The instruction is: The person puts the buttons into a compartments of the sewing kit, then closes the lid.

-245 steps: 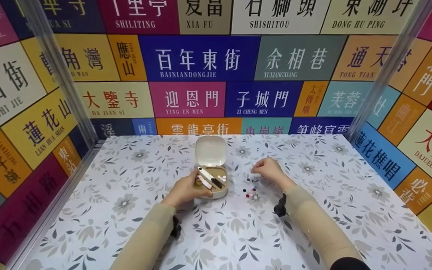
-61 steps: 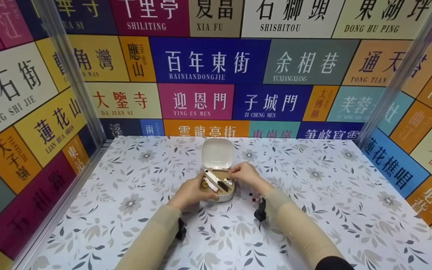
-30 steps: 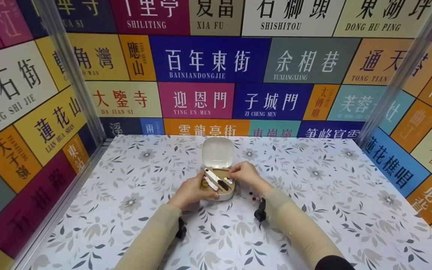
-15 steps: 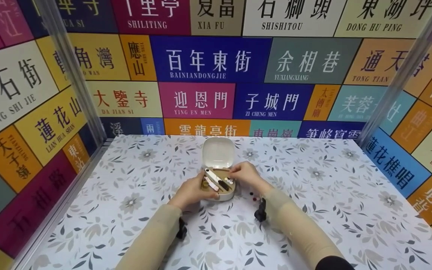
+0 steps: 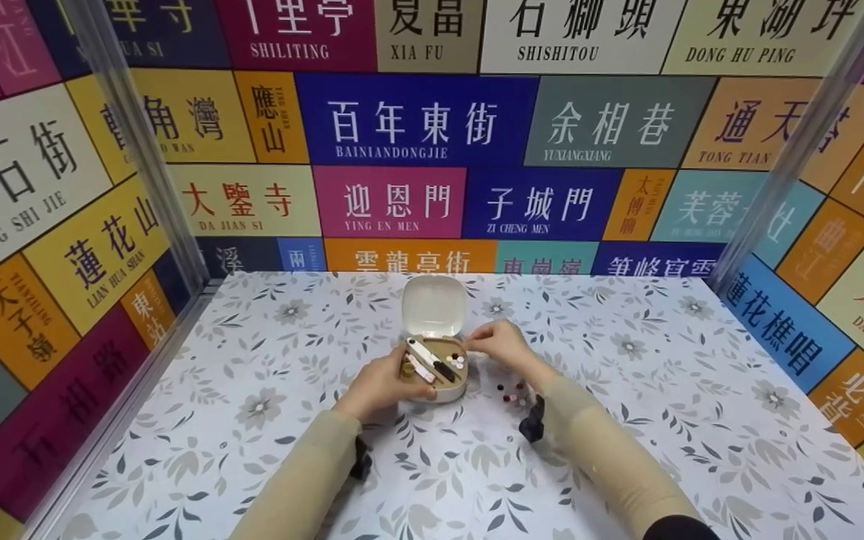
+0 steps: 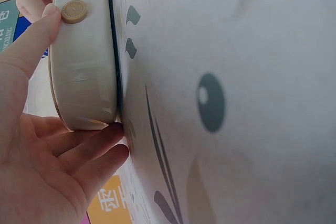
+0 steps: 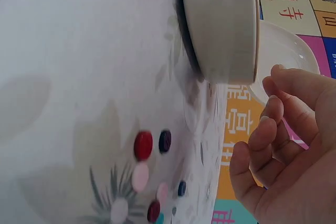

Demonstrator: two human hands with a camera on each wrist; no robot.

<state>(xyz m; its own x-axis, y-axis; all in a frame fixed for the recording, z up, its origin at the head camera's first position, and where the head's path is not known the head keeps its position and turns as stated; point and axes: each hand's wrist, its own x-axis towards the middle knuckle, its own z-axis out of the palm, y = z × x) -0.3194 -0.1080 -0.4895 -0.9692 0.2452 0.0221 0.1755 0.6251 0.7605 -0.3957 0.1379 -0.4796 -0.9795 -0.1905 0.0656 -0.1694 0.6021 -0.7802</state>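
A cream case (image 5: 451, 394) stands on the table with its lid (image 5: 434, 304) raised. My left hand (image 5: 383, 382) grips its left side; in the left wrist view the thumb lies by a round tan catch (image 6: 74, 11) and the fingers curve around the end. Inside the case lie a slim white-and-black tool (image 5: 432, 360), a smaller white piece beside it and several small buttons (image 5: 457, 363), white ones and a dark one. My right hand (image 5: 505, 345) hovers just off the case's right edge, fingers loosely bent, nothing visible between them. Loose buttons (image 7: 143, 145) lie below it.
The loose buttons on the table are red, pink, dark and blue, close to the right wrist. A floral cloth (image 5: 267, 465) covers the table. Walls of coloured name panels (image 5: 417, 120) enclose the back and both sides.
My right hand had come over from the table's right to the case's right compartment; now it has drawn back rightward. A dark button shows among the white ones. The left hand keeps its grip.
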